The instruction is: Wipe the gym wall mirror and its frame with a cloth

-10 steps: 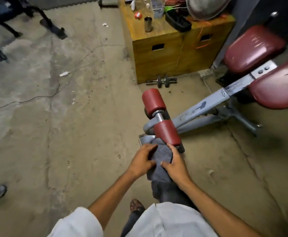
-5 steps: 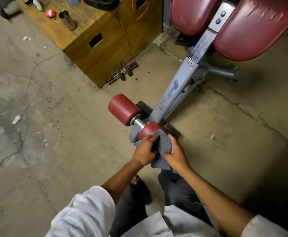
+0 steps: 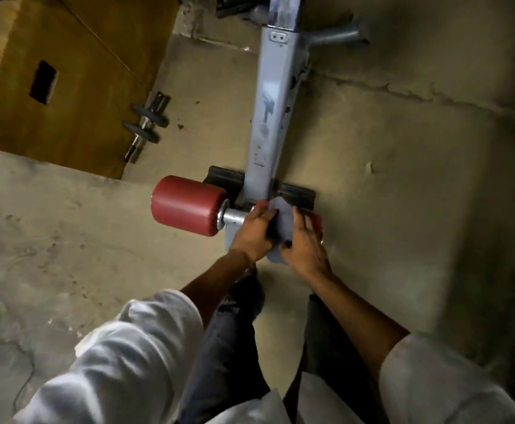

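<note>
A grey cloth [image 3: 281, 221] is bunched between both my hands, just over the right red foam roller [image 3: 318, 224] of a weight bench. My left hand [image 3: 254, 232] grips the cloth's left side, fingers curled around it. My right hand [image 3: 303, 244] holds its right side, thumb pressed on the fabric. The cloth and hands hide most of that roller. No mirror or mirror frame shows in this view.
The bench's grey steel beam [image 3: 270, 108] runs away from me, with a left red roller [image 3: 188, 205] and black foot [image 3: 225, 182]. A wooden box [image 3: 75, 84] stands at upper left, a small dumbbell [image 3: 147, 123] beside it. Cracked concrete floor [image 3: 403, 194] all around.
The view has swung right and downward, so the bench beam now runs straight ahead and the red seat pads have left the frame. Both hands stay on the cloth at the roller.
</note>
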The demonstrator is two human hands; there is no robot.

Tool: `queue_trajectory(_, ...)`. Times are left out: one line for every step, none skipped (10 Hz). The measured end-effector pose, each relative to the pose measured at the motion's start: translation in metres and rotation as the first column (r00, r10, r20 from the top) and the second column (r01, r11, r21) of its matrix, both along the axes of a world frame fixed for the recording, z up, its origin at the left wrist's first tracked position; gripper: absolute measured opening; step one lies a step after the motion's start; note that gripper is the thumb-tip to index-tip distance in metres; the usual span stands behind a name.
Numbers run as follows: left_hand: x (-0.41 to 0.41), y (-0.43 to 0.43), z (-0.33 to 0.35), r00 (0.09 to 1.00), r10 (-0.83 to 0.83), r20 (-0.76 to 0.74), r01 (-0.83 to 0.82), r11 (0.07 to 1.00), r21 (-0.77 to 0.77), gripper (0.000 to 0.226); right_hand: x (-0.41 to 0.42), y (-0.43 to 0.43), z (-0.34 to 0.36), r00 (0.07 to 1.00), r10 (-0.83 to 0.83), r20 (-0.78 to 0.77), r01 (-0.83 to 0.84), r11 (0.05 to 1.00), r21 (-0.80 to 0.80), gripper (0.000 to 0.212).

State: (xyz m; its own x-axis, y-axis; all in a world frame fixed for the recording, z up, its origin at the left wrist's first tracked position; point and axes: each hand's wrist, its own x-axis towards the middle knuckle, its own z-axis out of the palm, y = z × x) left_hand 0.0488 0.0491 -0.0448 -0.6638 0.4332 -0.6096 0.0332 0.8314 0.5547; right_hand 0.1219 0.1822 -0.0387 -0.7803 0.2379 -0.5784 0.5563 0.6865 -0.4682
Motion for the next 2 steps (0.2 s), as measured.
queue_trajectory(-0.0046, -0.013, -0.0071, 0.991, -0.131, -0.028, 0.132, 0.991, 0.031, 0.076, -0.0027, -0.0164, 0.0106, 0.999, 0.038, 0.03, -0.041, 0.993, 0.114, 0.093)
queue_trajectory(-0.009, -0.0208, -0.0113, 0.975, -0.204, -0.085, 0.203, 0.979, -0.014, 0.084, -0.0011, -0.0235, 0.006, 0.998, 0.019, 0.059, -0.032, 0.975, 0.219, 0.092)
